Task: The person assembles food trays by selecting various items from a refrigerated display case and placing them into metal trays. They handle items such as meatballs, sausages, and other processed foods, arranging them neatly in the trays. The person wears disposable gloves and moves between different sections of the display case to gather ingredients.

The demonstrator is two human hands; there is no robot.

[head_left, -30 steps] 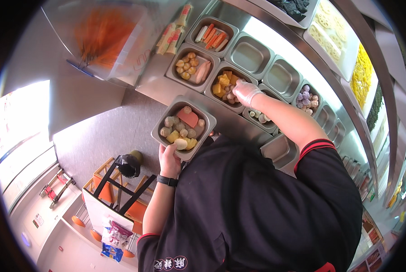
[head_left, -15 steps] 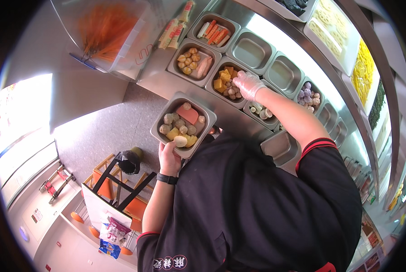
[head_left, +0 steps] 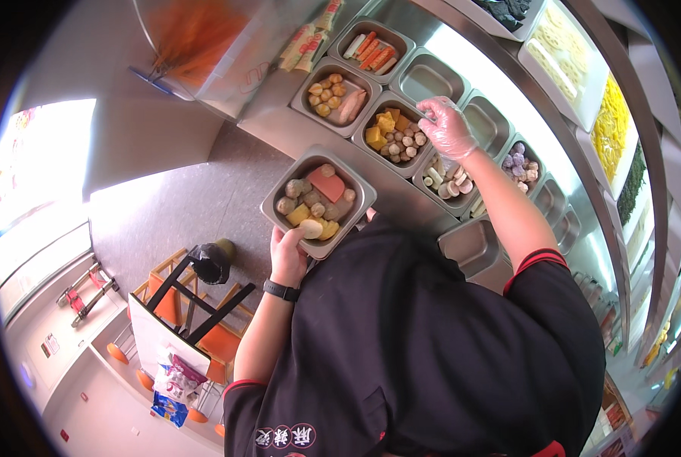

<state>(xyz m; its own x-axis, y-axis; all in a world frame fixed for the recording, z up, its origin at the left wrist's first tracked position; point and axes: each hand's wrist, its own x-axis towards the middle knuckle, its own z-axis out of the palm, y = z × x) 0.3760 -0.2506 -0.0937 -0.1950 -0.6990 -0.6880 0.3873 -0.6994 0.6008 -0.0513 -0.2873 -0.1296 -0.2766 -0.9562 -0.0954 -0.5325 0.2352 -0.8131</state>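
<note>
My left hand (head_left: pixel 287 255) grips the lower edge of a square metal pan (head_left: pixel 359 183). Inside it lie greyish balls (head_left: pixel 298 188), a pink slice (head_left: pixel 326 183), yellow chunks (head_left: pixel 298 214) and a pale round slice (head_left: pixel 310 228) near my thumb. In a clear plastic glove, my right hand (head_left: pixel 448 128) hovers over the counter pans, its fingers pinched together; what they hold, if anything, is too small to make out. Just left of it, one counter pan (head_left: pixel 365 126) contains yellow cubes (head_left: pixel 375 138) and small pale balls (head_left: pixel 398 146).
Neighbouring pans hold crab sticks (head_left: pixel 371 52), golden balls (head_left: pixel 326 94), whitish pieces (head_left: pixel 451 180) and purple balls (head_left: pixel 517 164). Bare metal pans (head_left: pixel 430 78) sit behind. A clear bin (head_left: pixel 230 65) stands far left, beside wrapped packets (head_left: pixel 305 46). Shelves with trays (head_left: pixel 565 65) overhang at right.
My right hand has lifted out of the pan of yellow cubes and small balls, moving up and right. The pan in my left hand has shifted slightly right.
</note>
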